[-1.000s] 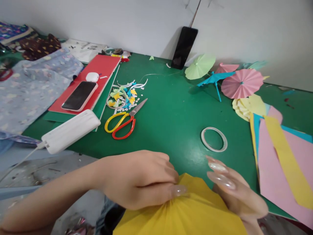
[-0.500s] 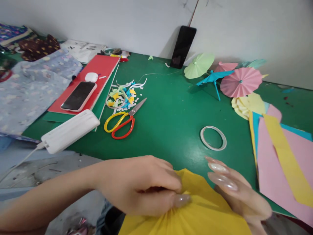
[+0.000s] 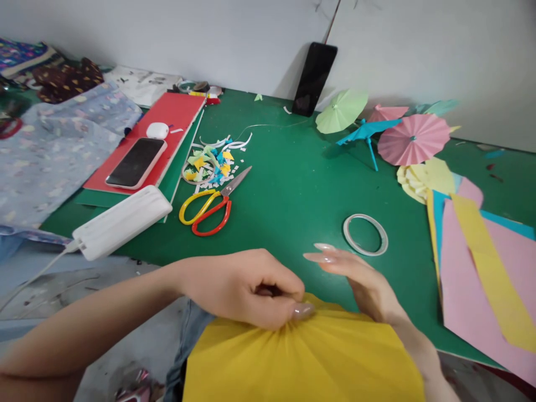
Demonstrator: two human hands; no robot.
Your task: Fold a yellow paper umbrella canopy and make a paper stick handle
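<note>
A large sheet of yellow paper [image 3: 305,363] with folds fanning out from its gathered middle lies at the bottom of the view. My left hand [image 3: 255,293] pinches it at that gathered point, thumb on top. Behind the far side of the paper, my right hand [image 3: 360,273] is raised with fingers stretched out; its palm side is partly hidden by the sheet, and I cannot tell whether it touches the paper. Just beyond the right fingers, a roll of tape [image 3: 345,231] rests flat on the green table [image 3: 285,195].
Scissors [image 3: 218,207] and paper scraps [image 3: 215,162] lie left of centre. Beside them are a power bank [image 3: 121,223] and a phone [image 3: 136,162] on a red folder [image 3: 176,120]. Paper umbrellas [image 3: 414,139] stand at the back right, near coloured sheets [image 3: 469,296]. Another phone [image 3: 314,78] leans on the wall.
My right hand has moved left and up, its fingers now pointing left above the paper's far edge. The yellow paper has tilted and shifted left, still in my left hand's pinch.
</note>
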